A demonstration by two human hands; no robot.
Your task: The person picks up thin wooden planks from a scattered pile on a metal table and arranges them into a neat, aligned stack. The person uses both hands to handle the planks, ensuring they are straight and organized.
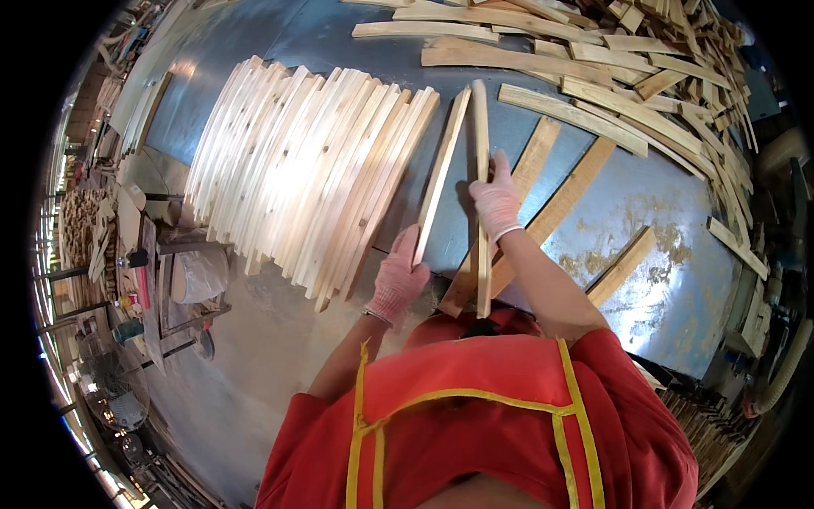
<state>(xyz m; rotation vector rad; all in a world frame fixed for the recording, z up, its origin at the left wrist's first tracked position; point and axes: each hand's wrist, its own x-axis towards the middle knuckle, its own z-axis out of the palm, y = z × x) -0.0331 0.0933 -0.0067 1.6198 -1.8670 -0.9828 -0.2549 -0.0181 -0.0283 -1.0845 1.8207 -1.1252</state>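
Observation:
My left hand (398, 276), in a pale knitted glove, is closed round the near end of a narrow wooden strip (444, 174). This strip slants away over the metal table. Beside it, a second wooden slat (482, 127) stands nearly straight away from me, gripped near its middle by my right hand (498, 197), gloved too. The two pieces are apart, their far ends close together. To the left of my left hand lies a wide row of pale strips (297, 170), packed side by side. Two browner boards (564, 199) lie flat beneath my right forearm.
A loose heap of wooden slats (627, 85) covers the table's far right. One short board (623, 265) lies to the right of my right arm. At the left stand a small frame holding a plastic bag (200, 276), a fan (119, 399) and stacked wood (85, 225).

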